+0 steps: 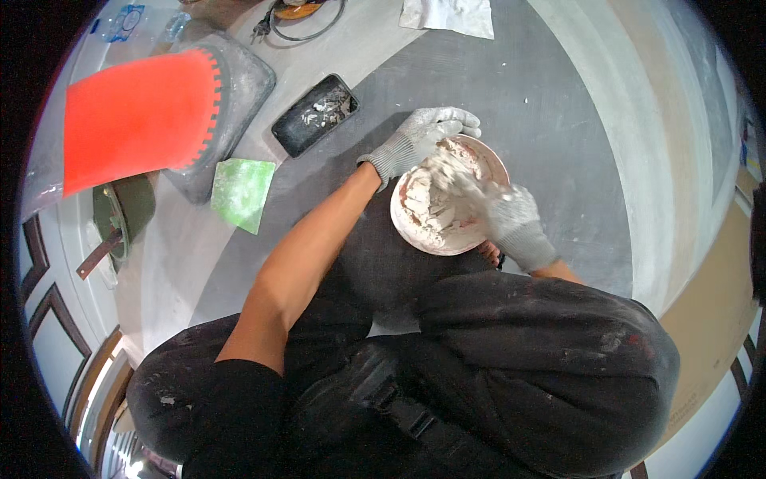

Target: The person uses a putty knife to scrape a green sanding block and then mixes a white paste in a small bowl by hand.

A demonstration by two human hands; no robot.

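A round white bucket (pixel 412 235) stands in front of my crossed legs, with thick off-white paste (pixel 432 200) and reddish streaks inside. My left hand (pixel 428 135), in a grey knit glove, rests against its far left rim with the fingers curved over the edge. Over the right side of the bucket is my right hand (pixel 514 218), gloved too and blurred by motion. It grips a paste-covered tool (pixel 458 176) that reaches into the paste; the tool's kind is hidden by the paste and the blur.
Left of the bucket lie a black tray (pixel 314 117) with white crumbs and a green sheet (pixel 243 193). Farther left are an orange cone (pixel 140 120) on a dark base and a dark green pail (pixel 134 209). A cable with a plug (pixel 261 29) and white paper (pixel 449 17) lie beyond.
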